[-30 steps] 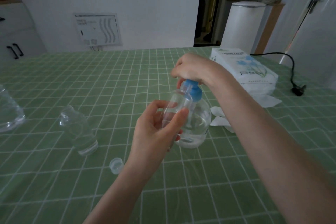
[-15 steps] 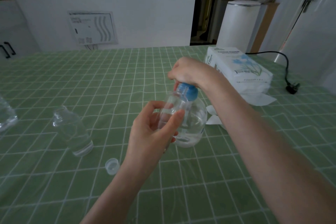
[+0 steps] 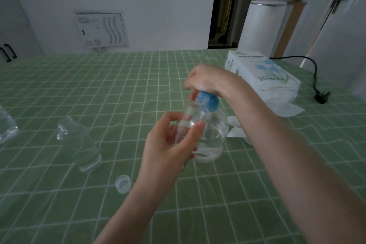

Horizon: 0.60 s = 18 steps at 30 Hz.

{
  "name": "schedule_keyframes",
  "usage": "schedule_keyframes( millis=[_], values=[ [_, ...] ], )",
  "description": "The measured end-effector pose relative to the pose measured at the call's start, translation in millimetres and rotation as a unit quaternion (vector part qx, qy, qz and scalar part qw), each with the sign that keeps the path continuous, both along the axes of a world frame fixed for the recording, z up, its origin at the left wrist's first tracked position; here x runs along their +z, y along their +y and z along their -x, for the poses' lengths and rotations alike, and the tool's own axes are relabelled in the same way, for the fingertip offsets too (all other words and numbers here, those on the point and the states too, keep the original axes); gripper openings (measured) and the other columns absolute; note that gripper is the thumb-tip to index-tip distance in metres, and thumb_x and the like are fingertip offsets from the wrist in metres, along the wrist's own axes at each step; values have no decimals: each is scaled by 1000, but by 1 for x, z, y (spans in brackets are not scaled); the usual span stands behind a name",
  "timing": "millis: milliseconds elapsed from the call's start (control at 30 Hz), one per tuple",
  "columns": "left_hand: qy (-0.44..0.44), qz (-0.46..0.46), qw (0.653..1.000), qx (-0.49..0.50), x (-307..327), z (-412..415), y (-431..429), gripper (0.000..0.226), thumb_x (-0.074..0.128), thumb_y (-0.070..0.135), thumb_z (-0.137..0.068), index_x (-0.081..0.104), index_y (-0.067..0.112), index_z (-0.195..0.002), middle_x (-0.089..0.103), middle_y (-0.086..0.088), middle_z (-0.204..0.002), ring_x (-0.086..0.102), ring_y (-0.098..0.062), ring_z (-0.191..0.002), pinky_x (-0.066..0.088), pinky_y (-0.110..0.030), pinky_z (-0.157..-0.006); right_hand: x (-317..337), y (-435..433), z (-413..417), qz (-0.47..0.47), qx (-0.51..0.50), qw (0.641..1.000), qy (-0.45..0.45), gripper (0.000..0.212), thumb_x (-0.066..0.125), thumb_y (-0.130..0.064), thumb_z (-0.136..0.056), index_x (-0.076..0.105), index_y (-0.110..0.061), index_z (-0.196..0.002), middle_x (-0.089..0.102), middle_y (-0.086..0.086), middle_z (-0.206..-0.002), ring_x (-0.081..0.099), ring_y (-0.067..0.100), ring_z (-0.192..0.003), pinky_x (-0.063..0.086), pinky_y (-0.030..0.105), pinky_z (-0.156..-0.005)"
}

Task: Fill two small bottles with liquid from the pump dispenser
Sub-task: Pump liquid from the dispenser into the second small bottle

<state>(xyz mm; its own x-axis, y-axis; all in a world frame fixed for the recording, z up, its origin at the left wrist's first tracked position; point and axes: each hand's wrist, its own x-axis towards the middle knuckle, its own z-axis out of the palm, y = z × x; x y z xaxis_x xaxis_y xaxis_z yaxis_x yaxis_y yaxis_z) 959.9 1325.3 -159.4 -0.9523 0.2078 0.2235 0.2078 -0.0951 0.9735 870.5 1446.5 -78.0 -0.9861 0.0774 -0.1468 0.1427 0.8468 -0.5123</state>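
Mid-fill, bottle 1: L hand (image 3: 168,144) pinches the small bottle (image 3: 190,123), mouth at the blue nozzle (image 3: 204,101). R hand (image 3: 206,81) curls over the pump dispenser (image 3: 215,134) head. 2nd bottle (image 3: 79,142) stands uncapped, well left. Next: hold mouth aligned w/ nozzle, pump steadily.

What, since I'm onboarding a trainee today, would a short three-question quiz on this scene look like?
1. True or false: the right hand grips the top of the dispenser.
2. Where is the loose cap? A on the table; B on the dispenser; C in the right hand.
3. Fill in: the left hand holds a small clear ___ up at the pump's spout.

Key: 1 true; 2 A; 3 bottle.
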Motion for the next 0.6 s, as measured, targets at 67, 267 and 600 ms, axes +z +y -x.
schedule_keyframes(
  millis=[67, 267, 600],
  values=[
    [4, 3, 1000, 3, -1, 0, 0, 41, 64, 49, -61, 61, 19, -88, 69, 3, -64, 63, -8, -53, 51, -18, -51, -1, 0, 0, 1, 1, 1000, -1, 32, 51, -20, -94, 62, -3, -120, 70, 14, -112, 66, 28, -104, 48, 35, -90],
    [1, 0, 1000, 1, -1, 0, 0, 38, 65, 48, -61, 62, 20, -88, 69, 2, -63, 63, -8, -53, 51, -18, -51, 0, -1, -3, 17, -6, 1000, 14, 32, 50, -20, -95, 61, -4, -121, 70, 13, -110, 65, 27, -105, 43, 33, -81],
    [-7, -21, 1000, -3, 2, 2, 2, 38, 66, 52, -57, 63, 25, -83, 71, -5, -70, 62, -12, -53, 52, -21, -49, 9, -1, -3, 10, -5, 1000, 27, 30, 50, -20, -95, 62, -5, -119, 72, 11, -107, 67, 24, -103, 48, 33, -83]
  ],
)
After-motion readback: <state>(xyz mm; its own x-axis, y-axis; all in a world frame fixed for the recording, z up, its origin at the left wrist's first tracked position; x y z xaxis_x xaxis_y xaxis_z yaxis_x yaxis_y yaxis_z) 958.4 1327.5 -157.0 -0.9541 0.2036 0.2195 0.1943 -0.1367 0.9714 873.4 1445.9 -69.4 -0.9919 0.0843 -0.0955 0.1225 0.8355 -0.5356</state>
